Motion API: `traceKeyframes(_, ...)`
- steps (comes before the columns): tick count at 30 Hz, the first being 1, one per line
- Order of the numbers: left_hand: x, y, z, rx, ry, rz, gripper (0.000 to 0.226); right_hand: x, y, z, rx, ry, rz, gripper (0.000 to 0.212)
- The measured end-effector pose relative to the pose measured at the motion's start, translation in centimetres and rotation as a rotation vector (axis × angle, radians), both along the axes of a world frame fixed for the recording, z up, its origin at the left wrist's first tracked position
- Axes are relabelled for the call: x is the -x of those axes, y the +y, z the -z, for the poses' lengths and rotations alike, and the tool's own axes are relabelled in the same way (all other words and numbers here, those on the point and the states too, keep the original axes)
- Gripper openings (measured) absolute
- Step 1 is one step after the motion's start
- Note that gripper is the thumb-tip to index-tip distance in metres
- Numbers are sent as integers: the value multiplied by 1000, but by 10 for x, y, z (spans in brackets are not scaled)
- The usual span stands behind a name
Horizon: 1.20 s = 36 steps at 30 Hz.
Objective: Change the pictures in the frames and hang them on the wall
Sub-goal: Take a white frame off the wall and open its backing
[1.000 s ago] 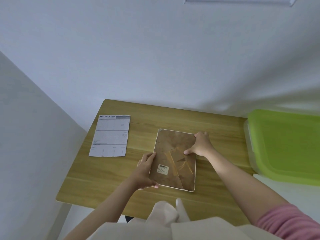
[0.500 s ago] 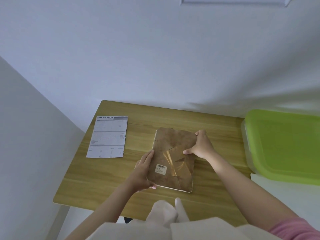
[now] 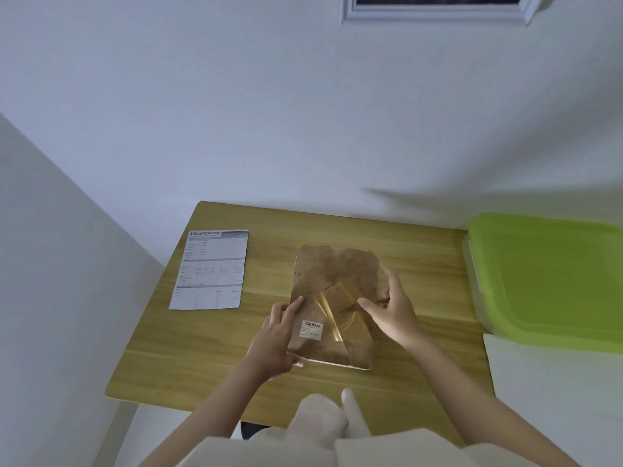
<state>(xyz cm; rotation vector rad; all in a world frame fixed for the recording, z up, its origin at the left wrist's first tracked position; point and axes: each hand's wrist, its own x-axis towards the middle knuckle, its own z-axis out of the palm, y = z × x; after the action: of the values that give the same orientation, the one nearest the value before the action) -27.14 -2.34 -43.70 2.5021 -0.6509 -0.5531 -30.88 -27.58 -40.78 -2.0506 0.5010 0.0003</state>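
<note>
A picture frame (image 3: 332, 281) is face down, showing its brown backing board with a fold-out stand and a white barcode label (image 3: 310, 330). Its far end is tilted up off the wooden table (image 3: 418, 274). My left hand (image 3: 274, 338) grips the frame's lower left edge, thumb underneath. My right hand (image 3: 392, 310) grips the right edge, with the thumb lying on the stand. High on the wall hangs a white-framed picture (image 3: 438, 11), cut off by the top of the view.
A printed specification sheet (image 3: 210, 269) lies on the table's left part. A clear storage box with a green lid (image 3: 549, 281) stands to the right of the table. White walls close in at the left and behind the table.
Both hands have raised the frame's far end off the table, tilting the backing toward me. The view has tipped upward, so more of the wall picture shows.
</note>
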Motion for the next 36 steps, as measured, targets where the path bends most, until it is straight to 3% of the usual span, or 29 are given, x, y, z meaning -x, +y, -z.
traceKeyframes(5,2,1,-4,9,0,-19,127,41,19,17,35,-14,44,56)
traceKeyframes(13,-13,-1,-37,9,-38,-68,117,19,25,3,-49,-96,60,58)
traceKeyframes(17,-14,-19,-56,40,-98,-60,117,15,10,-6,-132,-157,144,51)
traceKeyframes(22,3,-71,-54,93,-85,-30,116,38,-36,-6,-92,-207,238,43)
traceKeyframes(29,40,-142,-33,85,110,-24,111,85,-99,21,47,-68,281,43)
traceKeyframes(36,57,-164,-20,-53,75,-28,83,102,-103,38,142,59,120,58)
